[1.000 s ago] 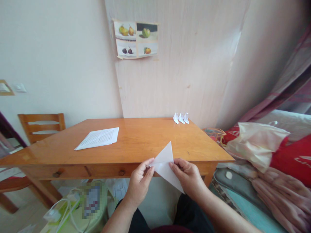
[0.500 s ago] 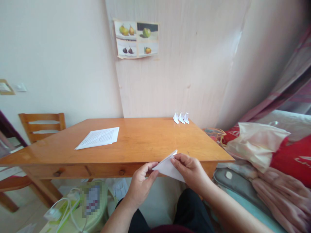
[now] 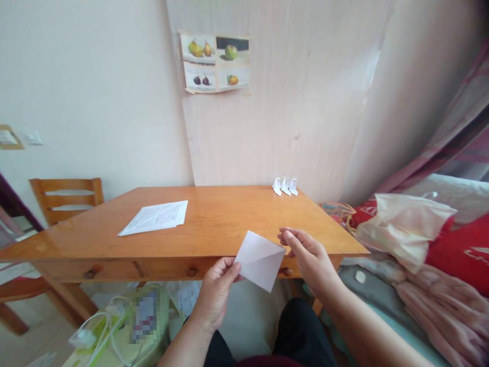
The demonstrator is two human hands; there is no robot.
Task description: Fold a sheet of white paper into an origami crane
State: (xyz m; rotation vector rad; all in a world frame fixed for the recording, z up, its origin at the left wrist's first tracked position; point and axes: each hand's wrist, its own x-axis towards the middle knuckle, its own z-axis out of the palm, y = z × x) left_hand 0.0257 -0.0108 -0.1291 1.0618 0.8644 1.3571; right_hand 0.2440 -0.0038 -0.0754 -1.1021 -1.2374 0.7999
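Paper [image 3: 260, 260], creased on the diagonal, is in the air over the near edge of the table [image 3: 214, 219]. Left hand [image 3: 216, 290] pinches its left corner. Right hand [image 3: 307, 257] is beside the right corner with fingers apart, not gripping. Risk: held by one corner only, the sheet may droop or slip.

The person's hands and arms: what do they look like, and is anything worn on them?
The left hand and the right hand are bare: no gloves, rings or watch show. The forearms are bare too, with no sleeves in view.
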